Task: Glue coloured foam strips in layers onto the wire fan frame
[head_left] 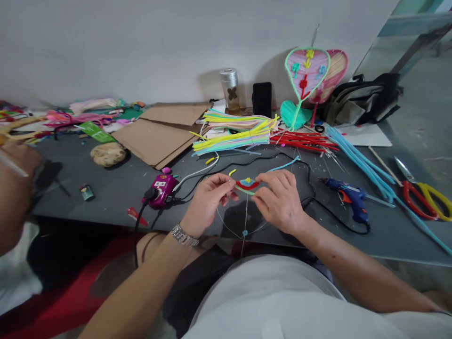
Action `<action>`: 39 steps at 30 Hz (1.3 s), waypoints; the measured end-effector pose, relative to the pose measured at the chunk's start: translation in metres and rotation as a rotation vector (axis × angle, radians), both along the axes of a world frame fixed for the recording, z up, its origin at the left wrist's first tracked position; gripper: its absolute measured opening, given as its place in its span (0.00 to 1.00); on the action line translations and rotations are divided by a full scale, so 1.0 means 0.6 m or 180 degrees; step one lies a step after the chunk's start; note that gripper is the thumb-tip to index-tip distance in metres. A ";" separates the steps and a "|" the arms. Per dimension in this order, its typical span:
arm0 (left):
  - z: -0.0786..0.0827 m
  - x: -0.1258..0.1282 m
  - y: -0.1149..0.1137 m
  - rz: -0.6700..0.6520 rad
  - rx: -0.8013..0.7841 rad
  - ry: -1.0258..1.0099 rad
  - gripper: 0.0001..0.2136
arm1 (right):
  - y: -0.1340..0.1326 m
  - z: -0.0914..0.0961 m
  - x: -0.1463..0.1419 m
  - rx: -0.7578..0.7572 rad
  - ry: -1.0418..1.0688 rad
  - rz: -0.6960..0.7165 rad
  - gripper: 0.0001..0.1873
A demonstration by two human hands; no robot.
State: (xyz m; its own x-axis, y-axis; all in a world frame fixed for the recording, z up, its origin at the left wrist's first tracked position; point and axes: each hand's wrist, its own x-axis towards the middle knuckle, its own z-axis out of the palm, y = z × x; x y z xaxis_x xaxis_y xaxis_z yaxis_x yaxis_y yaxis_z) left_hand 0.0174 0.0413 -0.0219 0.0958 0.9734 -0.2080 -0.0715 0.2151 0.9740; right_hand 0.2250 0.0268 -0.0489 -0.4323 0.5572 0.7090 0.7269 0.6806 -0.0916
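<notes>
While red-green arc [247, 186] is pinched by left grip [209, 197] and right grip [281, 198] | long axis is held crosswise | bulge turned bodyward

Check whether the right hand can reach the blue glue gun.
Probably yes: only a black cord lies between the right hand and the glue gun, though that hand is busy with the striped piece.

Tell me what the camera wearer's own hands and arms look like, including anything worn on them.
The left hand and right hand are ungloved. A silver-coloured metal link band circles the left wrist; whether it carries a watch face doesn't show. The right wrist has nothing on it. Both forearms are uncovered, and the right forearm bears a small dark spot.
</notes>
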 end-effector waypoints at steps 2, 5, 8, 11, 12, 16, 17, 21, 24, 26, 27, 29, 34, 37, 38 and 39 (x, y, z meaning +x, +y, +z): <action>-0.002 -0.002 0.000 -0.0060 -0.0011 -0.0018 0.16 | -0.003 -0.004 -0.005 0.0001 0.0103 -0.0049 0.04; -0.002 -0.004 0.000 -0.0124 0.0004 -0.0040 0.15 | -0.008 -0.007 -0.015 -0.0117 0.0263 -0.0074 0.04; 0.000 -0.004 0.000 -0.0133 0.0008 -0.0078 0.15 | -0.012 -0.006 -0.025 -0.0217 0.0411 -0.0106 0.03; 0.002 -0.004 -0.002 -0.0142 -0.0029 -0.0107 0.14 | -0.013 -0.003 -0.034 -0.0304 0.0591 -0.0108 0.03; 0.002 -0.005 -0.002 -0.0151 -0.0037 -0.0108 0.15 | -0.013 -0.003 -0.037 -0.0339 0.0659 -0.0100 0.02; 0.002 -0.007 -0.003 -0.0197 -0.0007 -0.0050 0.15 | -0.010 -0.005 -0.044 -0.0519 0.0888 -0.0016 0.04; 0.002 -0.007 -0.003 -0.0213 0.0009 -0.0032 0.15 | -0.010 -0.004 -0.043 -0.0556 0.0936 0.0027 0.05; -0.003 -0.007 -0.001 -0.0228 0.0068 -0.0023 0.15 | -0.013 0.011 -0.031 -0.0638 0.1240 0.0179 0.05; -0.005 -0.009 -0.001 -0.0162 0.0079 -0.0048 0.15 | -0.018 0.030 -0.012 -0.0456 0.1379 0.0183 0.06; -0.004 -0.009 -0.002 -0.0145 0.0080 -0.0073 0.15 | -0.022 0.037 -0.004 -0.0227 0.1234 0.0088 0.07; -0.003 -0.009 -0.003 -0.0145 0.0083 -0.0090 0.15 | -0.024 0.038 -0.003 -0.0129 0.1097 0.0038 0.08; -0.002 -0.008 -0.006 -0.0155 0.0088 -0.0115 0.15 | -0.027 0.035 -0.006 -0.0034 0.0771 -0.0006 0.08; -0.005 -0.007 -0.010 -0.0237 0.0107 -0.0161 0.17 | -0.031 0.013 -0.030 -0.0020 0.0224 -0.0073 0.02; -0.009 -0.011 -0.010 -0.0224 0.0125 -0.0174 0.17 | -0.033 0.008 -0.033 -0.0054 0.0162 -0.0072 0.07; -0.010 -0.013 -0.010 -0.0199 0.0121 -0.0184 0.16 | -0.034 0.008 -0.032 -0.0072 0.0162 -0.0065 0.08; -0.010 -0.014 -0.010 -0.0168 0.0115 -0.0200 0.16 | -0.036 0.008 -0.031 -0.0077 0.0184 -0.0071 0.09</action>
State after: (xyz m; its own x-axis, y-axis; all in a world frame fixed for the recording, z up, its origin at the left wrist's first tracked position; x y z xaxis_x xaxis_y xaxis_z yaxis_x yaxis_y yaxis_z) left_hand 0.0088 0.0352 -0.0276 0.1589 0.9735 -0.1647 -0.1221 0.1849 0.9751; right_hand 0.2065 0.0055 -0.0441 -0.3783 0.5833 0.7187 0.7348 0.6615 -0.1501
